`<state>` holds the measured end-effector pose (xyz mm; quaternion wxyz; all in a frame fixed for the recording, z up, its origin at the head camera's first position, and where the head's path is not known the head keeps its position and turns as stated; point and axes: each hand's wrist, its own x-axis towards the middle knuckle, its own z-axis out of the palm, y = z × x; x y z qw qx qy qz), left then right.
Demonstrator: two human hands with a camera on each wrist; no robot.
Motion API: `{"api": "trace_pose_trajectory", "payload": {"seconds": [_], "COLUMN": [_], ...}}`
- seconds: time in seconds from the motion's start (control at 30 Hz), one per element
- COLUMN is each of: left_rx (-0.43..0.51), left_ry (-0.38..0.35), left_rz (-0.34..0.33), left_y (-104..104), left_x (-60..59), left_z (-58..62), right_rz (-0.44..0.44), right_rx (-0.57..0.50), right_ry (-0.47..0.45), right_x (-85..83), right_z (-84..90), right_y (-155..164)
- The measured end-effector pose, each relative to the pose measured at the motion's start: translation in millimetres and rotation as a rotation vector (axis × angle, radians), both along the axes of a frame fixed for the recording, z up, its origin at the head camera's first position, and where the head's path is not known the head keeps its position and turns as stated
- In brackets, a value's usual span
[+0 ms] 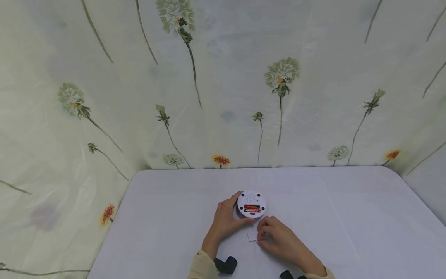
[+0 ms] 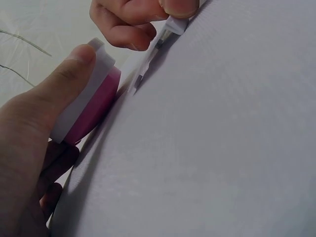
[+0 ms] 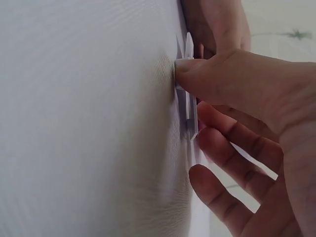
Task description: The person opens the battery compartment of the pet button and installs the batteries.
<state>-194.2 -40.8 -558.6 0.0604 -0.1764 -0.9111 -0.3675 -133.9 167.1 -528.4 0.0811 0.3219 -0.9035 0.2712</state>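
Now one round device (two batteries inside) sits gripped by the left hand; beside it, the right hand pinches one cover.

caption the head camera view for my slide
Left hand holds round device, batteries exposed; right hand pinches its white cover.

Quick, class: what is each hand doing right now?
Left hand: grips the round white device with its battery bay open.
Right hand: pinches the small flat white plastic cover.

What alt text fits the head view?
A left hand grips a round white device with batteries exposed, while the right hand pinches a small white cover on the white table.
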Motion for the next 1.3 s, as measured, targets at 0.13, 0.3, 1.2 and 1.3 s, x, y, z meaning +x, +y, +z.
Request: {"api": "trace_pose_trajectory", "payload": {"seconds": [0.13, 0.3, 1.2, 1.3], "left_rx": [0.0, -0.005, -0.061, -0.068], "left_ry": [0.0, 0.001, 0.044, 0.06], "left_rz": [-0.003, -0.001, 0.016, 0.014], "left_y": [0.7, 0.8, 1.7, 0.2], "left_x": [-1.3, -3.5, 3.3, 0.3], "left_z": [0.8, 1.9, 0.4, 1.6], "right_rz": [0.011, 0.004, -0.096, -0.097], "right_rx": [-0.004, 0.016, -0.098, -0.091], "right_ry": [0.054, 0.053, 0.226, 0.242], "right_x": [-1.4, -4.3, -6.3, -10.8], "right_z": [-0.1, 3.5, 18.3, 18.7], "right_y": [-0.6, -0.3, -11.1, -12.0]}}
